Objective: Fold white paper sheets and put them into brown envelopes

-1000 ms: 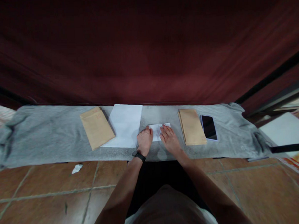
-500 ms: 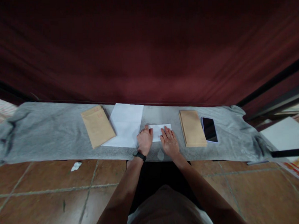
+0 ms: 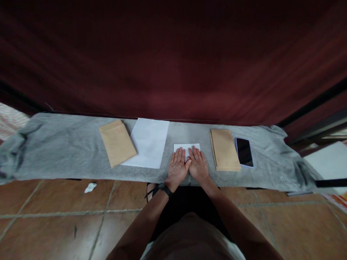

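Observation:
A folded sheet of white paper [image 3: 187, 146] lies on the grey cloth in front of me, mostly covered by my hands. My left hand [image 3: 178, 166] rests flat on its left part with the fingers stretched forward, a dark watch on the wrist. Pressed flat on the right part is my right hand [image 3: 198, 165], fingers also extended. The two thumbs meet or overlap near the middle. To the left lie larger white sheets [image 3: 151, 142], partly under brown envelopes [image 3: 118, 144]. Right of my hands is another stack of brown envelopes [image 3: 225, 149].
A phone [image 3: 244, 151] lies right of the envelope stack. The grey cloth [image 3: 67, 150] covers a long narrow surface against a dark red curtain [image 3: 171, 68]. A crumpled white scrap [image 3: 90, 187] is on the tiled floor. A white board [image 3: 333, 163] stands at far right.
My left hand has moved from gripping the paper's left edge to lying flat on it, fingers forward. Both hands have come close together. The view has shifted slightly.

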Demonstrator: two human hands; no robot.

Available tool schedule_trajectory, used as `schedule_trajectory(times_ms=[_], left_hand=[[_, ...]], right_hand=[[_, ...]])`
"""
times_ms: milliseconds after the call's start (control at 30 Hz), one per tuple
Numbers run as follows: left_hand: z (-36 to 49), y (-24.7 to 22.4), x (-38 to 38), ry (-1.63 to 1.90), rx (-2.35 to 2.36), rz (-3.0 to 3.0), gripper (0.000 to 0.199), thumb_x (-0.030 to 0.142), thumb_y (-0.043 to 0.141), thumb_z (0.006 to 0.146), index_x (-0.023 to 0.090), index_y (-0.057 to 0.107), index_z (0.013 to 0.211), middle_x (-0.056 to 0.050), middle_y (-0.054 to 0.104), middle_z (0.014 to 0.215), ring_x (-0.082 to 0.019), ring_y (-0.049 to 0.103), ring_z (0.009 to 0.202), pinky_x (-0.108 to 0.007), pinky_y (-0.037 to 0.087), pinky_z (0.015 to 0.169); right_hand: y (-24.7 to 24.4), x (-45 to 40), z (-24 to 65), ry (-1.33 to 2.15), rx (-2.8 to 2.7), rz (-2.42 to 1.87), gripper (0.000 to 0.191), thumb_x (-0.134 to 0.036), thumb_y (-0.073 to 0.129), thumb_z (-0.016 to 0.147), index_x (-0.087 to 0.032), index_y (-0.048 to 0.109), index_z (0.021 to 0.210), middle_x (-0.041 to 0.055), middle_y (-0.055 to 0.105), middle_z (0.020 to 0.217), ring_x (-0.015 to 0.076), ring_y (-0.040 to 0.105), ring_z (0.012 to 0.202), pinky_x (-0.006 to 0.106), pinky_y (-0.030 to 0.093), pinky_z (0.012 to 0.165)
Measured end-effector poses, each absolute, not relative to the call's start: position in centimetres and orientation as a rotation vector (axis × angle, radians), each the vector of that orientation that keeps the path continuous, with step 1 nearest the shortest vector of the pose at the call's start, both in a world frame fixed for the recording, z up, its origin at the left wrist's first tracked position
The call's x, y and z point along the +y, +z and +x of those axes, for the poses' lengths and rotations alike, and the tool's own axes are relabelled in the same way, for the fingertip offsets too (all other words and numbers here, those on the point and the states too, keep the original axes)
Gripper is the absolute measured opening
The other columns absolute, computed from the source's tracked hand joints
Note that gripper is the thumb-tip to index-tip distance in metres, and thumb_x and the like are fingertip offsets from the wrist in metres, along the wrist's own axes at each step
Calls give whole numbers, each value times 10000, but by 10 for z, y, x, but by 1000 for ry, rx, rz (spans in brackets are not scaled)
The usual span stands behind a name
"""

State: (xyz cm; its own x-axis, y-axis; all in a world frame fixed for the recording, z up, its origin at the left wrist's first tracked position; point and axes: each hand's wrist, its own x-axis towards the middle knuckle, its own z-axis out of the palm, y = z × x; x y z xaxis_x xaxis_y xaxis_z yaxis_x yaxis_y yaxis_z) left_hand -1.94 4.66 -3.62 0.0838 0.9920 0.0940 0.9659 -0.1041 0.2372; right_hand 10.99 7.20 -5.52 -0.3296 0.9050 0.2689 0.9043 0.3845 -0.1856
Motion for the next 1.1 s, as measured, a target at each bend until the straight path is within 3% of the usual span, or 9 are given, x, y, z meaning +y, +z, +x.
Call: schedule_trajectory(times_ms=[267,500,600,767,1100], left_hand=[[-25,-38,43,317,2131,2128,622,350,321,1029,124,221,1600,-133,217,1666,-246,187,1550,-470,181,1267],[-20,-35,45,266,2132,2112,622,351,338,1018,132,245,1592,-139,182,1674,-271,159,1554,-505,153,1261],[-19,-33,46,242,2125,2100,614,329,329,1013,113,266,1585,-154,173,1673,-276,140,1557,-511,139,1261],[-18,-30,47,201,2094,2108,606,252,326,995,110,280,1582,-152,185,1673,-275,132,1557,-510,159,1259],[-26,-34,44,243,2090,2173,622,366,328,1027,106,253,1587,-169,179,1671,-282,133,1557,-517,139,1257]], right_hand=[[-59,67,112,13,-2195,-1759,548,-269,317,1037,-74,377,1545,193,364,1599,290,358,1477,504,266,1206],[-58,60,125,-99,-2064,-1727,552,-245,293,1034,-21,362,1535,232,402,1568,325,385,1457,534,322,1167],[-52,56,120,-46,-2185,-1572,558,-258,314,1033,-51,345,1550,211,391,1581,305,357,1479,532,321,1174],[-49,45,115,83,-2428,-1355,498,-279,312,1054,-114,464,1498,158,469,1544,239,384,1471,478,321,1198],[-53,34,145,-58,-2372,-1492,572,-390,364,1062,-84,368,1545,177,411,1579,287,397,1453,485,331,1178]])
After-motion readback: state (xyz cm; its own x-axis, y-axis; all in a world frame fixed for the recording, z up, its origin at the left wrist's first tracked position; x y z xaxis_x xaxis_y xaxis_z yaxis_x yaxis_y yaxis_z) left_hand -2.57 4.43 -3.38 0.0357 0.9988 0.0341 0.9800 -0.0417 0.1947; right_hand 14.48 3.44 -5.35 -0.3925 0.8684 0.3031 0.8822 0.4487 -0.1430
